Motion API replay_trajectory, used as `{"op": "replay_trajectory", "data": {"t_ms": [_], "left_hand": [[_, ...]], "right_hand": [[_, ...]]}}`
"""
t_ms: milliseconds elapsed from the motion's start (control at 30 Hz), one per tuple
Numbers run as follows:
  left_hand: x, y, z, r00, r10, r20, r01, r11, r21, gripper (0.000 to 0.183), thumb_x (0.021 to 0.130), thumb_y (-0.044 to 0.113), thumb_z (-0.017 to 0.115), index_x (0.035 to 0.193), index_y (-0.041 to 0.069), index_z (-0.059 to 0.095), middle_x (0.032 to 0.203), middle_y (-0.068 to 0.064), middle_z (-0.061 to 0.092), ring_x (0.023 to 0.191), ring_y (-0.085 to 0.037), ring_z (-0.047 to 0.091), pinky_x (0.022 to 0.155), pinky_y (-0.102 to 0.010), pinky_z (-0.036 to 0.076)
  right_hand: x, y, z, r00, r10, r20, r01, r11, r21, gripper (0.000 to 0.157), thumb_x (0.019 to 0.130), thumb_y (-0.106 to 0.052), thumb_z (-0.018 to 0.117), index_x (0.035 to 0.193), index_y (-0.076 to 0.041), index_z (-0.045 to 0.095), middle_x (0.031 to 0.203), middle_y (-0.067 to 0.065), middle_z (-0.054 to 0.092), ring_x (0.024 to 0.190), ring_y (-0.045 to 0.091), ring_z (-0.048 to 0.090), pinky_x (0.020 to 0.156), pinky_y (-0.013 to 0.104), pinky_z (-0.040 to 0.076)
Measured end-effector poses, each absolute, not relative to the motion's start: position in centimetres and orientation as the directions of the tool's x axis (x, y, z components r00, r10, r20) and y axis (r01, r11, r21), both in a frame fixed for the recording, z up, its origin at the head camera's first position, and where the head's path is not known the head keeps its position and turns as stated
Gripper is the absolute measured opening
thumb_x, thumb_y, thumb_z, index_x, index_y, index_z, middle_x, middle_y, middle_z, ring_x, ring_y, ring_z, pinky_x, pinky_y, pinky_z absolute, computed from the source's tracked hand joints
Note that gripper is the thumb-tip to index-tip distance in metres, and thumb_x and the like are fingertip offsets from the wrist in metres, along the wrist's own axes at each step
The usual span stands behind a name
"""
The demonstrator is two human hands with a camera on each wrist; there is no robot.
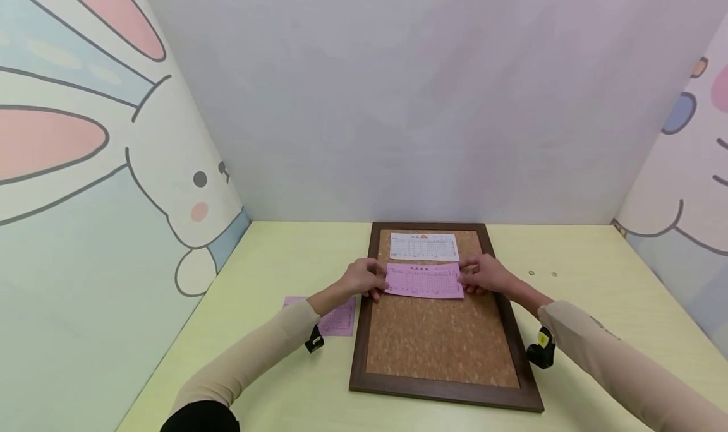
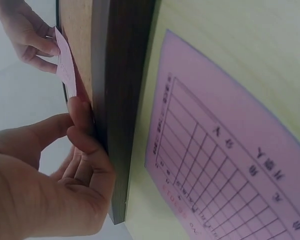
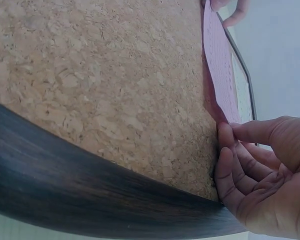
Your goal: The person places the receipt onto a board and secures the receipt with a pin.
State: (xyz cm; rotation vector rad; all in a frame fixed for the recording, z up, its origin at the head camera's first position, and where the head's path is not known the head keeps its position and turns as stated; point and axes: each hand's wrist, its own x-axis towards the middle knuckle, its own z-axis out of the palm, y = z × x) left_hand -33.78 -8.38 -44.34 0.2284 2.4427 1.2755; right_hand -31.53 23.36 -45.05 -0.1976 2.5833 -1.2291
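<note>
High head view, two close wrist views
The head camera faces forward and down over the whole corkboard (image 1: pixel 443 337); the left wrist's looks past the left hand (image 2: pixel 55 185) along the corkboard's edge, the right wrist's low across it past the right hand (image 3: pixel 270 175). Both wrist views share the pink slip (image 3: pixel 221 70).

1. The place is resembling a small table-top booth; the building type is lying beyond view.
2. A pale far wall (image 1: pixel 426 103) is closing off the yellowish table (image 1: pixel 296 255).
3. The left wall (image 1: pixel 85 306) is bearing a cartoon rabbit (image 1: pixel 170 198); the right wall (image 1: pixel 696 299), another cartoon figure (image 1: pixel 654 211).
4. A framed cork board (image 1: pixel 443 343) and printed forms (image 1: pixel 424 280) are adding an office-like note.
</note>
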Motion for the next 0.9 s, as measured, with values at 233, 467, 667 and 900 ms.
{"op": "replay_trajectory", "data": {"t_ms": [233, 467, 667, 900], "left_hand": [[-34.3, -8.3, -44.5, -0.905, 0.351, -0.241, 0.031, 0.617, 0.786, 0.013, 0.091, 0.009, 0.075, 0.103, 0.004, 0.077, 0.073, -0.007, 0.075, 0.048, -0.006, 0.061, 0.046, -0.016, 0.038], [-34.8, -8.2, -44.6, -0.886, 0.424, -0.191, 0.14, 0.635, 0.759, 0.017, 0.088, 0.01, 0.079, 0.102, 0.003, 0.072, 0.067, -0.003, 0.07, 0.046, -0.007, 0.057, 0.046, -0.017, 0.039], [-34.8, -8.0, -44.5, -0.88, 0.448, -0.161, 0.217, 0.678, 0.702, 0.034, 0.084, 0.012, 0.084, 0.114, 0.002, 0.069, 0.062, 0.002, 0.063, 0.047, -0.007, 0.054, 0.047, -0.018, 0.039], [-35.1, -8.1, -44.3, -0.881, 0.441, -0.168, 0.227, 0.707, 0.669, 0.042, 0.083, 0.013, 0.085, 0.119, 0.004, 0.068, 0.066, 0.002, 0.058, 0.054, -0.008, 0.053, 0.052, -0.02, 0.038]], "right_hand": [[-31.6, 23.2, -45.3, -0.958, -0.226, -0.177, -0.014, 0.652, -0.758, 0.038, 0.096, -0.011, 0.069, 0.126, 0.011, 0.061, 0.071, 0.003, 0.07, 0.061, 0.011, 0.062, 0.057, 0.027, 0.053], [-31.5, 23.2, -44.9, -0.957, -0.227, -0.178, -0.019, 0.666, -0.746, 0.039, 0.096, -0.011, 0.068, 0.126, 0.011, 0.059, 0.073, 0.006, 0.07, 0.063, 0.012, 0.063, 0.058, 0.027, 0.054], [-31.6, 25.3, -43.5, -0.96, -0.249, -0.129, -0.083, 0.691, -0.718, 0.031, 0.098, -0.01, 0.065, 0.119, 0.013, 0.066, 0.081, 0.011, 0.073, 0.069, 0.015, 0.067, 0.06, 0.031, 0.057], [-32.6, 30.2, -41.4, -0.953, -0.303, -0.009, -0.256, 0.823, -0.507, 0.023, 0.095, -0.011, 0.062, 0.091, 0.007, 0.076, 0.073, 0.011, 0.073, 0.063, 0.018, 0.066, 0.054, 0.029, 0.05]]}}
